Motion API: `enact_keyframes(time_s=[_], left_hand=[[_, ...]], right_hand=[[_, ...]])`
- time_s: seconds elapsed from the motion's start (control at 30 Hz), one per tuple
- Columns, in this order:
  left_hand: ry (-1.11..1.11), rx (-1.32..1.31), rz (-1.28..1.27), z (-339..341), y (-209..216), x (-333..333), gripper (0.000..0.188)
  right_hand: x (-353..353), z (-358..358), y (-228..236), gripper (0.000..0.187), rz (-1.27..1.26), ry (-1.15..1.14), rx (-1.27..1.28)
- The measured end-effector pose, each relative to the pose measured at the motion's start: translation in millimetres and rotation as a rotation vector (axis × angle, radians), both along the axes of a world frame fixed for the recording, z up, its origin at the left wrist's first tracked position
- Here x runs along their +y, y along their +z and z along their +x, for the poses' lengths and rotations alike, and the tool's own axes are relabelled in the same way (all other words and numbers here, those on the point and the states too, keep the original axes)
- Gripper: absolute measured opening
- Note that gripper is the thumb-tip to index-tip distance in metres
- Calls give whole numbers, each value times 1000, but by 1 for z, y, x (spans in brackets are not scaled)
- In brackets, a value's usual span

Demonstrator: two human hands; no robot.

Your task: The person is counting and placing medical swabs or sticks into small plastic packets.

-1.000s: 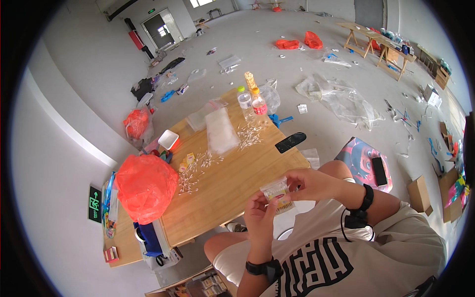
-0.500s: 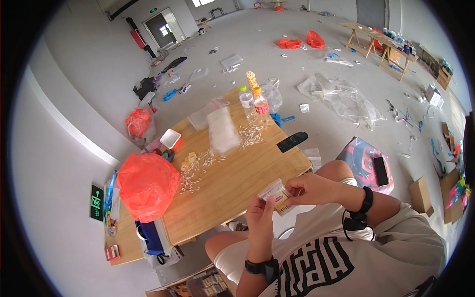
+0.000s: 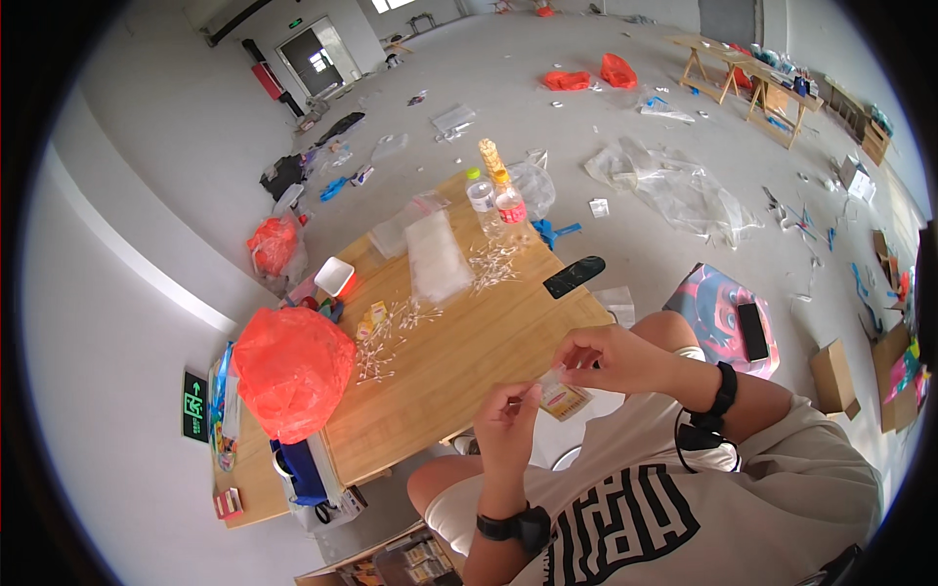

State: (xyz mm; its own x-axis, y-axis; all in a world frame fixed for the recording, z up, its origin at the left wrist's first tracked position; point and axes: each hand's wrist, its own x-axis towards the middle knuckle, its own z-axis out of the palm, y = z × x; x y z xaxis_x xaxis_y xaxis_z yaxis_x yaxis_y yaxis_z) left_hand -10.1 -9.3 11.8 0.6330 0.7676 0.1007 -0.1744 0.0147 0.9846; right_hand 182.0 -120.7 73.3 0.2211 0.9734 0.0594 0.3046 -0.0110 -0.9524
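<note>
A small clear plastic packet with a yellow-and-white label [image 3: 564, 399] hangs above my lap, just off the table's near edge. A row of thin sticks, perhaps cotton swabs, shows along its lower edge. My left hand [image 3: 507, 420] pinches the packet's upper left corner between thumb and finger. On the other side, the fingertips of my right hand [image 3: 608, 359] grip the top edge. Loose cotton swabs [image 3: 495, 266] lie scattered on the wooden table [image 3: 430, 376], with another scattering [image 3: 383, 356] beside a small yellow packet [image 3: 372, 318].
Flat clear bags [image 3: 437, 259] and two bottles [image 3: 510, 205] occupy the table's far part. A red plastic bag [image 3: 293, 376] and a white-and-red tub [image 3: 335, 276] sit at left. A black flat piece [image 3: 575, 277] overhangs the right edge. A phone [image 3: 752, 332] rests on a patterned stool.
Both hands have shifted to the packet's top edge and spread slightly apart. The packet now hangs lower beneath the fingertips, with its label less covered.
</note>
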Motion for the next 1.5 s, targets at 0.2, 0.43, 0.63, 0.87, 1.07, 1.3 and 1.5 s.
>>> enact_keyframes(time_s=[0.2,0.43,0.63,0.87,1.07,1.3,1.5], left_hand=[[19,49,148,3,-3,-4,9],[68,227,353,-2,13,-6,10],[77,274,484,2,20,-8,10],[119,163,596,5,20,-8,11],[98,131,532,8,15,-10,9],[93,170,556,7,15,-10,9],[132,121,670,6,17,-4,9]], right_hand=[[2,5,-3,15,32,30,-128],[-3,6,-3,15,-9,-5,-187],[-5,7,-5,14,6,-6,-357],[-3,5,2,11,68,45,-372],[-2,-4,6,12,30,48,-349],[1,2,-2,10,116,101,-341],[0,2,4,8,133,48,-335]])
